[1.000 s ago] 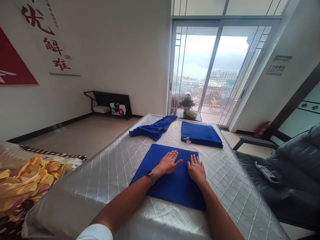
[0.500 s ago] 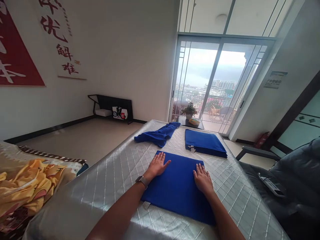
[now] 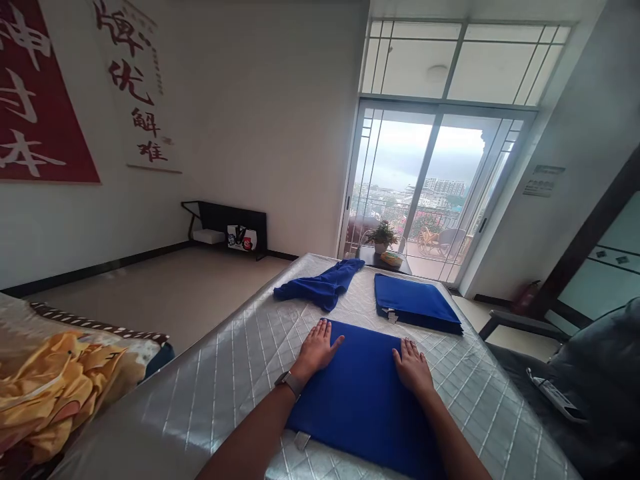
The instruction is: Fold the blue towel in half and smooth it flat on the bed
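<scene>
A blue folded cloth (image 3: pixel 363 393) lies flat as a rectangle on the silvery quilted mattress (image 3: pixel 225 360), with a white tag at its near left corner. My left hand (image 3: pixel 316 347), with a watch on the wrist, rests flat on its far left corner, thumb spread. On the far right corner my right hand (image 3: pixel 413 363) lies flat, fingers stretched out. Beyond it to the right is a neat stack of blue folded cloths (image 3: pixel 417 300), small white tags at its near edge. A crumpled blue cloth (image 3: pixel 323 283) lies at the far left.
Yellow patterned fabric (image 3: pixel 65 387) is heaped at the left. A dark sofa (image 3: pixel 595 367) with a white power strip (image 3: pixel 555 395) stands along the right. Past the mattress's far edge are a potted plant (image 3: pixel 382 235) on a small table and glass sliding doors (image 3: pixel 395 173).
The view has tilted up slightly, so everything sits lower in the picture. Both hands stay flat on the blue cloth's far corners, and the cloths keep their places.
</scene>
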`<state>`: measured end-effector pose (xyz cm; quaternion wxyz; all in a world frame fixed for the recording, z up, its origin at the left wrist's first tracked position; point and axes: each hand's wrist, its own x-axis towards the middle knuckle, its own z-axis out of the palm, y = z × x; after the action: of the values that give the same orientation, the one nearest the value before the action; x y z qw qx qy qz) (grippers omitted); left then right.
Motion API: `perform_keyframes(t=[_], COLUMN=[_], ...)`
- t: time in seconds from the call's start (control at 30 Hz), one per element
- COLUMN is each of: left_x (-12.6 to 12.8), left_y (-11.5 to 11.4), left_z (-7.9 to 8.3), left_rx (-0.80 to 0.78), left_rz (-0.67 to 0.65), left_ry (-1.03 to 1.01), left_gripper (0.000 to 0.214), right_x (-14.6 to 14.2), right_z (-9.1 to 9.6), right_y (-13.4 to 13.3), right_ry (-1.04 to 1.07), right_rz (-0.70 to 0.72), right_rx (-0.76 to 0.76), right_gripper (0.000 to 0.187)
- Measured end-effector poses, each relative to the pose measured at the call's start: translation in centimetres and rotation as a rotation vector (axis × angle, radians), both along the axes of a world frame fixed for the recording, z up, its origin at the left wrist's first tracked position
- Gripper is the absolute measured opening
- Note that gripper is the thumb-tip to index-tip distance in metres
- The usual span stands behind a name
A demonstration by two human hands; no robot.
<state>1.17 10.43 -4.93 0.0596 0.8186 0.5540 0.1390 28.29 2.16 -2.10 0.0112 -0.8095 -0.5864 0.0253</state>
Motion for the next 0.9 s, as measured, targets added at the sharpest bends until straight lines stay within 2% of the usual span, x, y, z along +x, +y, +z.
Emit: perform_keyframes(t=[0.13,0.47,0.63,0.7,0.77,0.9], left_x=[0.1,-0.2,0.4,1.6,3.6,10.0], left_y=[0.0,0.2,0.4,0.2,-0.3,-2.5], left_z=[-0.2,-0.1,0.7,1.3,1.9,2.5], left_rx=[-0.001,-0.012,-0.045,-0.037,-0.007,0.048], left_rz=[0.017,0.009,0.044,0.065,0.027,-0.198], left_ry=[0.034,0.06,0.164,0.195,0.183,0.067], left_gripper=[0.092,0.083,0.088,0.091,0.09,0.086], right_x=[0.6,0.8,0.7,0.7,0.6,0.7], right_z=[-1.4,-0.9,-0.9,-0.9,-0.8,-0.9], right_y=[0.1,-0.5,-0.7,-0.7,-0.7,-0.8], right_ry=[0.027,0.056,0.086,0.093,0.101,0.094], right_rz=[0.001,0.017,0.019,0.019,0.018,0.03], right_rx=[0.013,0.042,0.069,0.08,0.087,0.088], right_gripper=[0.065,0.063,0.063,0.063,0.063,0.063])
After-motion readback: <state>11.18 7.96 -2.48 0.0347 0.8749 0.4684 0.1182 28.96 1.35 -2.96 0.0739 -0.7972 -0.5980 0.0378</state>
